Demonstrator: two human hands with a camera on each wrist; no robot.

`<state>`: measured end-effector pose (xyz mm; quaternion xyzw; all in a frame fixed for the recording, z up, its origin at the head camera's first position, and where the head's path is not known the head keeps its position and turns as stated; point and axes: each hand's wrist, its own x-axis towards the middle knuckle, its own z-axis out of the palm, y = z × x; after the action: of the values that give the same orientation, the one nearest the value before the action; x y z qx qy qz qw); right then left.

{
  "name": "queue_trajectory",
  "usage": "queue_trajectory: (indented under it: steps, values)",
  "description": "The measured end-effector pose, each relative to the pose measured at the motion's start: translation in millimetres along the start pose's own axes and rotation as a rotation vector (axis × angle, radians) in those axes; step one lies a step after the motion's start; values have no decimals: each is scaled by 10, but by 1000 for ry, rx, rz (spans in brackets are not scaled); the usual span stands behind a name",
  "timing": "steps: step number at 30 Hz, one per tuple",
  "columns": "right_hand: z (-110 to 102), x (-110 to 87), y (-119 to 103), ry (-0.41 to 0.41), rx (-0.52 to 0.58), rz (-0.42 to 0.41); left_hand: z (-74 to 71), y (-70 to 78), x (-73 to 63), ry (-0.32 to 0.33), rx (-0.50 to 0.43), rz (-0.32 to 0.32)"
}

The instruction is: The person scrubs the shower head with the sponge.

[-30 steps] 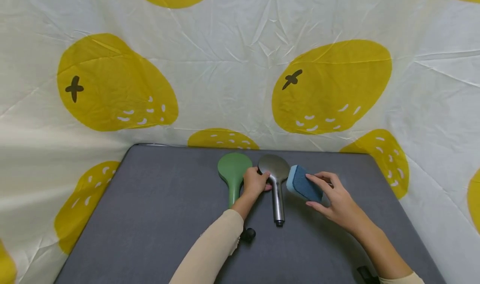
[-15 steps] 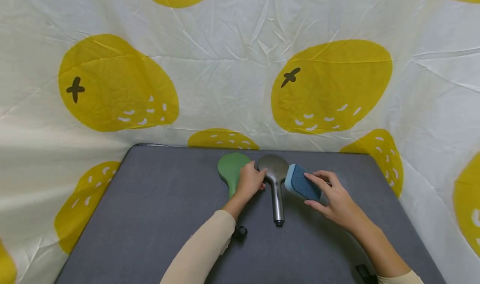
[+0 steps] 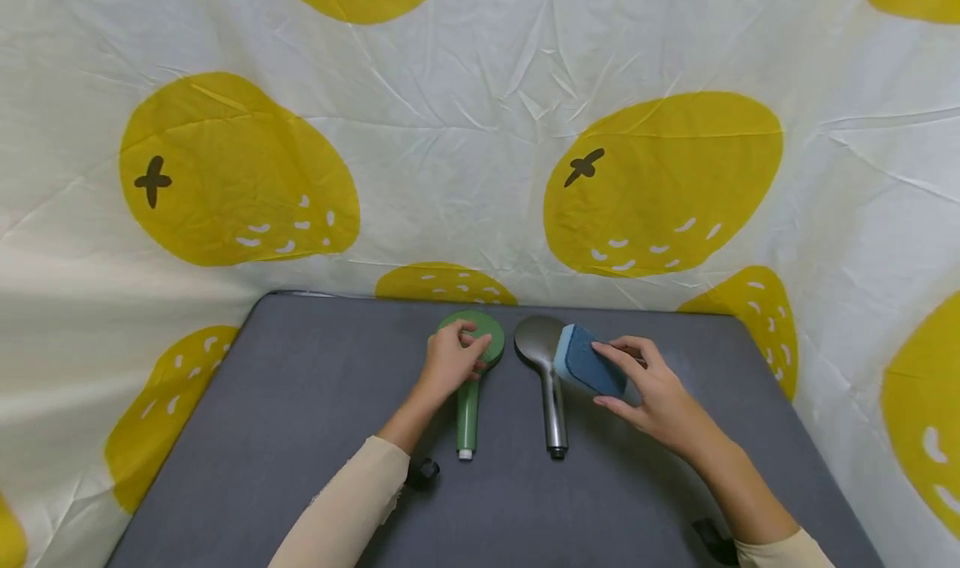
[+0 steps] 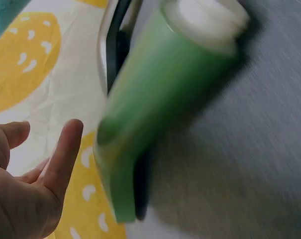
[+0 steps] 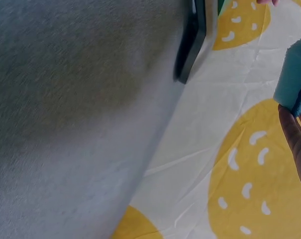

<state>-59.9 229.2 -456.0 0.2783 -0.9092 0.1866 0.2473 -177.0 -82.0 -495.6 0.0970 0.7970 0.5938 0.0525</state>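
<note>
A green shower head (image 3: pixel 468 414) and a dark grey metallic shower head (image 3: pixel 552 401) lie side by side on the table, handles toward me. My left hand (image 3: pixel 448 359) hovers over the green one's round face, thumb and fingers apart and holding nothing. In the left wrist view, the green handle (image 4: pixel 155 94) fills the middle, with white at its end, and my fingers (image 4: pixel 65 154) are off it to the left. A blue two-tone sponge (image 3: pixel 596 366) is pinched between thumb and fingers of my right hand (image 3: pixel 663 401). It overlaps the grey shower head's right side in the head view.
The dark grey table (image 3: pixel 315 418) ends at a far edge just beyond the shower heads. Behind it hangs a white cloth (image 3: pixel 450 176) printed with large yellow fruit. A black wrist strap shows at each forearm.
My left hand has moved left from between the two shower heads to over the green one, baring its handle end. My right hand shifted slightly left with the sponge.
</note>
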Motion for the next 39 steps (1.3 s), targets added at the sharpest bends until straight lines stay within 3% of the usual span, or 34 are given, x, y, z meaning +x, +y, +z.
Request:
queue_trajectory:
  steps: [6,10,16,21,26,39]
  values:
    - [68,83,-38,17,25,-27,-225,-109,-87,79,79,-10]
    - [122,141,-72,24,38,-44,-339,-198,-143,82,68,-92]
    - [185,185,-125,25,65,-33,-399,-352,-205,-55,-2,-304]
    - [248,201,-140,38,97,-36,-360,-480,-202,-129,-98,-380]
    - [312,199,-152,38,104,-42,-290,-533,-203,-117,-149,-411]
    - [382,128,-171,19,97,4,-248,-453,-255,-114,-164,-418]
